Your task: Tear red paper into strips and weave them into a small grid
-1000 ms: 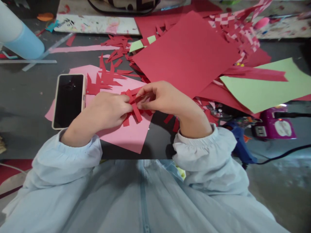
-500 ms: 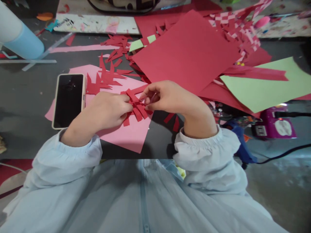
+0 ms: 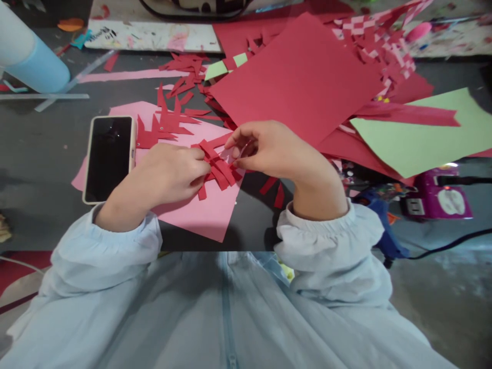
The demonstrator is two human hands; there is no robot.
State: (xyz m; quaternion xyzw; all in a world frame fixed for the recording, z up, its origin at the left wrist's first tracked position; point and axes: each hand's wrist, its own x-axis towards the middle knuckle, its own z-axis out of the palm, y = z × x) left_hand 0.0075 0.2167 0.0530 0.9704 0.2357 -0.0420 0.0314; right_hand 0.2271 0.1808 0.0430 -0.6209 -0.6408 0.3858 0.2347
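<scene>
Curled fingers of my left hand (image 3: pixel 172 166) press and grip the left side of a small bundle of crossed red paper strips (image 3: pixel 218 166). That bundle lies over a pink paper sheet (image 3: pixel 200 220). At its right side my right hand (image 3: pixel 261 148) has thumb and fingers bent in a pinch at a strip end; the exact contact is partly hidden. Beyond my left hand, a red paper piece with pointed fringes (image 3: pixel 167 123) rests on the pink sheet. A phone (image 3: pixel 109 159) with a pale case lies left of my left hand, partly over the pink sheet.
A large red sheet (image 3: pixel 295 82) covers other paper beyond my right hand. Green paper (image 3: pixel 426 133), a blue glue gun (image 3: pixel 384 225) and a purple power socket (image 3: pixel 438 197) are at right. Red scraps (image 3: pixel 188 77) and a blue-and-white bottle (image 3: pixel 38 66) sit at far left.
My right hand has shifted slightly up and right, its fingertips a little farther from the middle of the strip bundle. My left hand stays nearly still on the strips.
</scene>
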